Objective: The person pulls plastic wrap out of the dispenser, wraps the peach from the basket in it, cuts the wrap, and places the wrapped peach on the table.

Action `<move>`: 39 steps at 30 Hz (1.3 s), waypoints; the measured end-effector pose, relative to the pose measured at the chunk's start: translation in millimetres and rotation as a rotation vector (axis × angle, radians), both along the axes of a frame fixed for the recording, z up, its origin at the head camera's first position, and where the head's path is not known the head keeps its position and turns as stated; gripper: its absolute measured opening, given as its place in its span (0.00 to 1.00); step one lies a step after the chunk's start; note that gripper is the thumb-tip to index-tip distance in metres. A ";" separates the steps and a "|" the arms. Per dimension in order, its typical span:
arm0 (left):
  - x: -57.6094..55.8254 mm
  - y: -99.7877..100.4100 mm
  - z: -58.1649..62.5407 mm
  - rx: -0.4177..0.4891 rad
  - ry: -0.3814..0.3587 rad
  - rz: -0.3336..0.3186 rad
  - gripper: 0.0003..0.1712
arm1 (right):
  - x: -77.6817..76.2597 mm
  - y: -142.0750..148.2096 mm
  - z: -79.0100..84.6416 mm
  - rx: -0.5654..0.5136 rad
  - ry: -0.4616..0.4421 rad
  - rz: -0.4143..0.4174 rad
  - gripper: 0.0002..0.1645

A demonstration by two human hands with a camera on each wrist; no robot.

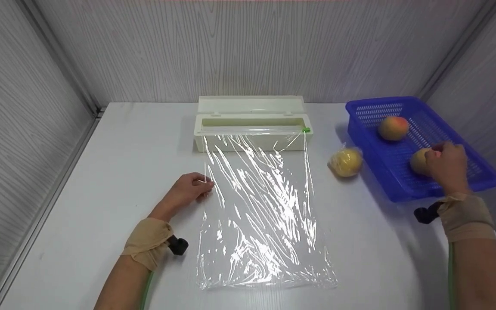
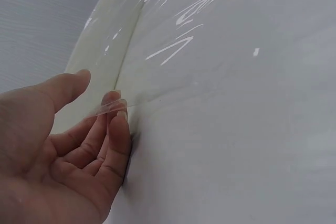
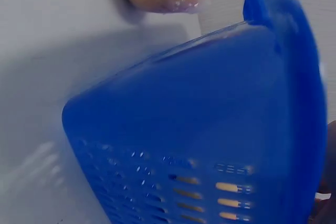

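A sheet of clear plastic wrap (image 1: 256,206) lies drawn out from a white wrap dispenser (image 1: 252,142) with its lid raised. At the sheet's left edge is my left hand (image 1: 190,187), its thumb apart from the loosely bent fingers (image 2: 118,140); the film's edge crosses the fingertips. Inside the blue basket (image 1: 373,165), my right hand (image 1: 450,165) grips a round yellow-and-red fruit (image 1: 419,162), partly hidden by the fingers. A similar fruit (image 1: 393,128) sits farther back in the basket. In the right wrist view, the basket wall hides most of that hand.
Between the plastic wrap and the basket sits a fruit wrapped in film (image 1: 346,162). A green slider (image 1: 306,129) is at the dispenser's right end. Grey wood-patterned panels (image 1: 252,51) enclose the white table (image 1: 114,172) at the back and sides.
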State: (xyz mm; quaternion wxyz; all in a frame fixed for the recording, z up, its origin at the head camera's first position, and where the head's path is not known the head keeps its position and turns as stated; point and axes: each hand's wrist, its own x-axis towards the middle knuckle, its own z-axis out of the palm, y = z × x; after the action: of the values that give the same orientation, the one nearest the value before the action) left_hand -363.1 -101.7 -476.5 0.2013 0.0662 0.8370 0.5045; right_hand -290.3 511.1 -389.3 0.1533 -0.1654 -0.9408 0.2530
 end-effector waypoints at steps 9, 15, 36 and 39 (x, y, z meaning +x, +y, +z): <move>8.7 -8.4 2.2 -0.010 -0.054 0.066 0.33 | -1.3 14.9 -2.6 0.098 -0.167 0.050 0.36; 14.4 -11.5 2.1 0.029 -0.064 0.063 0.32 | -2.7 18.7 -6.1 0.130 -0.291 0.087 0.43; 14.4 -11.7 -0.2 0.038 -0.068 0.067 0.33 | -4.0 21.8 -9.7 0.256 -0.334 0.069 0.35; 14.8 -12.3 -0.8 0.038 -0.079 0.067 0.33 | -4.1 23.3 -12.1 0.251 -0.320 0.097 0.35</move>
State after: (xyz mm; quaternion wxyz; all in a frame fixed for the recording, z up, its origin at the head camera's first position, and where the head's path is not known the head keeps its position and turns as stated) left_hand -348.3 -114.0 -477.3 0.2161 0.0221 0.8205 0.5288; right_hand -294.3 534.4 -401.5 0.0089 -0.1378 -0.9841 0.1114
